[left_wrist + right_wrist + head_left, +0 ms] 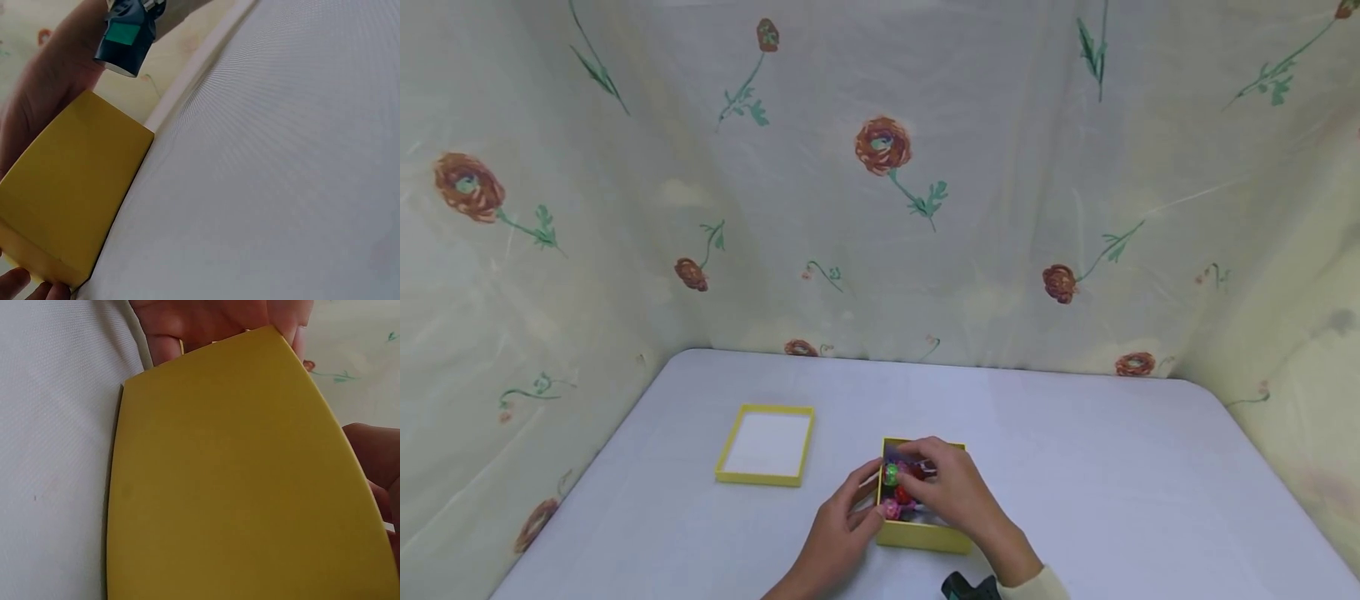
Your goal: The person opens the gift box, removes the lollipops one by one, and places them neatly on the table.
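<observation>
Yellow box: the open box [923,537] stands on the white tabletop [1097,475], in front of the person and between the two hands; its open side faces up and its long axis runs away from the person, nearly straight.
In the box: small shiny pieces, among them a green piece [891,474], a red piece [903,495] and a pink piece [891,508], grouped toward the left wall; fingers cover part of the rest.
Lid: the yellow-rimmed lid [758,479] lies flat, left of the box and well apart from it, white inner face up, its long sides leaning slightly rightward toward the far end.
Left hand: the left hand [837,525] rests against the box's left wall, fingers lightly bent, thumb apart from them at the near left corner.
Right hand: the right hand [951,487] reaches over the right wall into the box, thumb beside the green piece, a gap showing between thumb and forefinger; whether it pinches anything cannot be told.
Right wrist: a dark device [127,37] with a green patch, near a cream sleeve [1037,585].
Behind: a flower-patterned curtain [985,192].
</observation>
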`<action>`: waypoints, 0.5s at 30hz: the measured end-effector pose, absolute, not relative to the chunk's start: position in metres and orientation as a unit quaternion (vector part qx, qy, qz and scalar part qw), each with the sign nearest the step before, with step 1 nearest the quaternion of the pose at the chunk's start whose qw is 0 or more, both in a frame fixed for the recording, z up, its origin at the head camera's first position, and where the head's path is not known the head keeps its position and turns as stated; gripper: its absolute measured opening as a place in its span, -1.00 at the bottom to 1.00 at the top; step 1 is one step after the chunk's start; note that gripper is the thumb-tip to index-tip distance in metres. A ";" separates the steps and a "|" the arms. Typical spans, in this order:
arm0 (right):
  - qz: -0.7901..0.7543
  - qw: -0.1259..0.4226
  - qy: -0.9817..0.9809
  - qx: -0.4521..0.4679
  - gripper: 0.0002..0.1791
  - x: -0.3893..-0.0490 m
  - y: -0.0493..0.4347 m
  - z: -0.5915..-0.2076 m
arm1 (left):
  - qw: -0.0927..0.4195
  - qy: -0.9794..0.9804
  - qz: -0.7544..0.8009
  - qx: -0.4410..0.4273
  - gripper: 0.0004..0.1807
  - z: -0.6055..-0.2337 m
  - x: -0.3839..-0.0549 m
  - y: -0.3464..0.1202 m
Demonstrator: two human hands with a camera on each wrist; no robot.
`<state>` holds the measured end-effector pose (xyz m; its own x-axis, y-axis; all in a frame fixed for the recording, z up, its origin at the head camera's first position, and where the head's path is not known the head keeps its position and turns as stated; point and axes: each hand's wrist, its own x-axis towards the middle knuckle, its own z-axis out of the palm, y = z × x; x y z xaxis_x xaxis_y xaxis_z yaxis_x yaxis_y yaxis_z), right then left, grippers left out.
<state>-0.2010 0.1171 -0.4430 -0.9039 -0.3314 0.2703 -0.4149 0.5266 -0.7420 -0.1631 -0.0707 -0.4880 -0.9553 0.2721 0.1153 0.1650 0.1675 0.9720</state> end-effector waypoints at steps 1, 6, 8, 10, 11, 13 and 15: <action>0.436 0.049 -0.872 0.216 -0.70 -0.201 0.117 -0.443 | 0.040 0.761 0.631 0.145 -0.40 -0.488 -0.163 -0.071; 0.429 0.056 -0.874 0.221 -0.72 -0.201 0.114 -0.446 | 0.037 0.754 0.640 0.146 -0.41 -0.488 -0.161 -0.072; 0.424 0.059 -0.876 0.221 -0.73 -0.202 0.113 -0.447 | 0.038 0.751 0.643 0.145 -0.41 -0.488 -0.160 -0.072; 0.415 0.064 -0.880 0.224 -0.74 -0.202 0.113 -0.447 | 0.037 0.749 0.645 0.145 -0.41 -0.489 -0.160 -0.072; 0.407 0.067 -0.883 0.225 -0.74 -0.201 0.112 -0.447 | 0.036 0.749 0.645 0.144 -0.41 -0.489 -0.161 -0.072; 0.392 0.073 -0.889 0.225 -0.75 -0.202 0.112 -0.447 | 0.034 0.749 0.645 0.147 -0.41 -0.490 -0.162 -0.072; 0.374 0.078 -0.896 0.224 -0.76 -0.202 0.111 -0.447 | 0.035 0.750 0.644 0.146 -0.41 -0.491 -0.163 -0.072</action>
<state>-0.2017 0.1112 -0.4472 -0.8871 -0.3434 0.3083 -0.4607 0.6192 -0.6359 -0.1634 -0.0719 -0.4906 -0.9549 0.2639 0.1363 0.1744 0.1268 0.9765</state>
